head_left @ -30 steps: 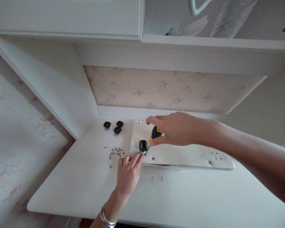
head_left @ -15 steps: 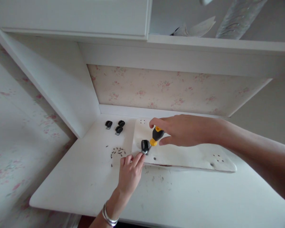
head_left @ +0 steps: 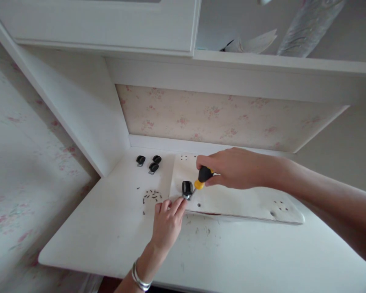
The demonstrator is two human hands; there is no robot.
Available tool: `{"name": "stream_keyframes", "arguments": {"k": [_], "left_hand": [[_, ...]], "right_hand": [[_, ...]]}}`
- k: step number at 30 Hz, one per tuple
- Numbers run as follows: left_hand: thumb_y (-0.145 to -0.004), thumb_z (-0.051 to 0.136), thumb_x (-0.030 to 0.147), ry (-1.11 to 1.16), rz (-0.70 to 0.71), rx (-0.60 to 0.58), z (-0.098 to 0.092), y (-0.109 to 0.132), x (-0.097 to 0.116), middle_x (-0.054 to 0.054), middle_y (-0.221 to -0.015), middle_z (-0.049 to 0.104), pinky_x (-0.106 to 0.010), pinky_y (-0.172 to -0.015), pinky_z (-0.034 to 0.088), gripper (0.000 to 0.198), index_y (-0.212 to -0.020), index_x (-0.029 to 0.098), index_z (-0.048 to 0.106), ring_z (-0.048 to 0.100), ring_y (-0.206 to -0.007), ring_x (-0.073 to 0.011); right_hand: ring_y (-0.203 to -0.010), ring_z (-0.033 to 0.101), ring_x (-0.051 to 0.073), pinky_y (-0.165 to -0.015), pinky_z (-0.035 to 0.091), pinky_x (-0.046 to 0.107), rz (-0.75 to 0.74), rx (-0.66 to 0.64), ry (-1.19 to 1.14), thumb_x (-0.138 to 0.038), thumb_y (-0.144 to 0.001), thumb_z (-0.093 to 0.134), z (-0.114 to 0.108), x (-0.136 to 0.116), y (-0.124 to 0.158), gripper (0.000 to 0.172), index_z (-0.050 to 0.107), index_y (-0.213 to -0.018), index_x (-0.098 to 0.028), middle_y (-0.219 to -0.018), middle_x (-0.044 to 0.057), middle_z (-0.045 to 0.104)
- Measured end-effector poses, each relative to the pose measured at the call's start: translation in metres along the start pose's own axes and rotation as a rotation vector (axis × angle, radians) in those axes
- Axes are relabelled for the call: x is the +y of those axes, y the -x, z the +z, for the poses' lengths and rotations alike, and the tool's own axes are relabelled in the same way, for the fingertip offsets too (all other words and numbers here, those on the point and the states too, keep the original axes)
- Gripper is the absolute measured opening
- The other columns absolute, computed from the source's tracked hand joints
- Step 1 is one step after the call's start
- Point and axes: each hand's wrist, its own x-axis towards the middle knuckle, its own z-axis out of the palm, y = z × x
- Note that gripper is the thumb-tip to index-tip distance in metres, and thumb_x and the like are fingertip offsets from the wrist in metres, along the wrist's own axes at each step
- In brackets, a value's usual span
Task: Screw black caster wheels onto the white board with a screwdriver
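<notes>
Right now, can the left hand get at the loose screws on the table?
Likely yes: the screws lie just beside the left hand, with nothing visible between. Its fingertips are at the base of the wheel on the board, though, so it would probably have to leave that first.

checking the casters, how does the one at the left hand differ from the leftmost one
The handled caster sits on the white board; the leftmost caster lies on the desk. The left hand and a screwdriver are at the handled caster's metal plate; the leftmost caster is untouched. Both are black-wheeled with metal plates.
</notes>
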Motion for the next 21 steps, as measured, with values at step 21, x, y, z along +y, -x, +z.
{"name": "stream_keyframes", "arguments": {"k": [21], "left_hand": [[-0.092,0.060,0.024,0.002,-0.002,0.017,0.000,0.000,0.002,-0.003,-0.124,0.068,-0.042,-0.078,0.041,0.037,-0.130,0.030,0.061,0.056,-0.090,-0.0222]], "right_hand": [[-0.075,0.067,0.029,-0.057,0.034,0.032,0.104,0.092,0.155,-0.068,-0.093,0.034,0.003,0.005,-0.005,0.059,0.060,-0.109,-0.018,-0.088,0.014,0.072]]}}
